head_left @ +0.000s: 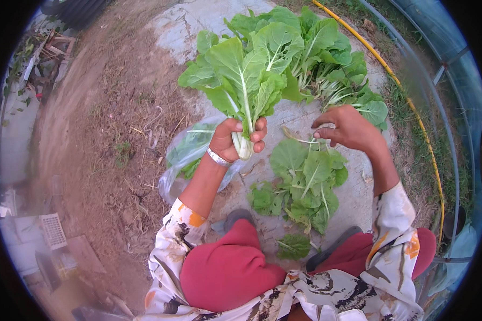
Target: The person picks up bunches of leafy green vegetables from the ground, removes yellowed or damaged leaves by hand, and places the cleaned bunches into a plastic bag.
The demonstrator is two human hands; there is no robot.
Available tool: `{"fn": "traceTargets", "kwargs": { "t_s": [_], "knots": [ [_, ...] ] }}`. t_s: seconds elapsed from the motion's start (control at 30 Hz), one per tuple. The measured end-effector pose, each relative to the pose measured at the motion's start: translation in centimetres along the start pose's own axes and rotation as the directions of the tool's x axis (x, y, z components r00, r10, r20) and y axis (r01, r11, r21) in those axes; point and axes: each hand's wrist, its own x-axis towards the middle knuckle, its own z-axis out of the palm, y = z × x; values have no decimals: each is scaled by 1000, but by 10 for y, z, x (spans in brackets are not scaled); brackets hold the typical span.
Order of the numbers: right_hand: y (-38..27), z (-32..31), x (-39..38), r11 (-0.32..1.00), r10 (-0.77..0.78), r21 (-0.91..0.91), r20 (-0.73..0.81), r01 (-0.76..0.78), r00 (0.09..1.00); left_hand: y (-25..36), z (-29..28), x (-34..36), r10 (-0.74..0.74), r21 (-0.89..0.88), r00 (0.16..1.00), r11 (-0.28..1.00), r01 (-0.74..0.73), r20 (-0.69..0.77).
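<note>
Outdoors here, on a pale, cracked concrete slab [353, 198] with bare brown dirt [91, 139] and dry straw stretching off toward nine o'clock. A yellow hose [412, 107] curves down the grass edge at three o'clock, beside a clear plastic tunnel wall. The person crouches low, red-clad knees at six o'clock.

Left hand [235, 139], dead centre, is closed in a firm fist around the white stalks of a bunch of leafy greens [246, 64], leaves fanning up toward twelve o'clock. A silver bangle sits on that wrist. Right hand [348, 128], just toward three o'clock from the bunch, is loosely curled, fingertips pinched together; what it grips, if anything, I cannot tell.

Beyond both hands, at one o'clock, lies a heap of greens [332, 59]. Below the right hand, toward six o'clock, loose trimmed leaves [305, 184] lie scattered on the slab. A clear plastic bag [190, 152] holding leaves rests under the left forearm.
</note>
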Motion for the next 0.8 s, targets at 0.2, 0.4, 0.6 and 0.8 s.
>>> {"fn": "traceTargets", "kwargs": {
  "t_s": [0.2, 0.4, 0.6, 0.8],
  "knots": [
    [-4, 18, 11, 986, 61, 165, -143, -37, 988, -2, 6, -4, 84, 389, 996, 918, -76, -5],
    [-12, 68, 19, 955, -198, 183, -189, 232, 962, -11, 11, 1, 307, 873, 944, 486, -45, -122],
    [-15, 117, 37, 800, -187, 504, -305, 325, 934, -29, -27, -12, 490, 985, 855, 101, 136, -169],
    [4, 130, 49, 562, 60, 796, -309, 224, 949, -34, 54, 13, 455, 884, 861, -272, 379, -229]
  ]
}}
